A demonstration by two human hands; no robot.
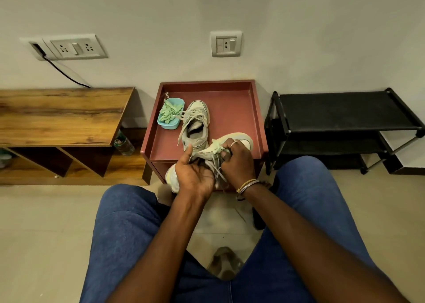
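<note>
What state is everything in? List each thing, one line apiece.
held sneaker: held over the table's front edge, laces hanging loose.
left-hand grip: holding the held sneaker from below.
right-hand grip: pinching a lace on the held sneaker.
second sneaker: upright on the red table, laces undone.
blue tub: open, with green laces inside.

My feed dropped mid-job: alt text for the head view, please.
Both hands hold a pale sneaker at the front of the red table: the left hand grips its side, the right hand pinches its laces. A second sneaker and a blue tub sit behind.
</note>
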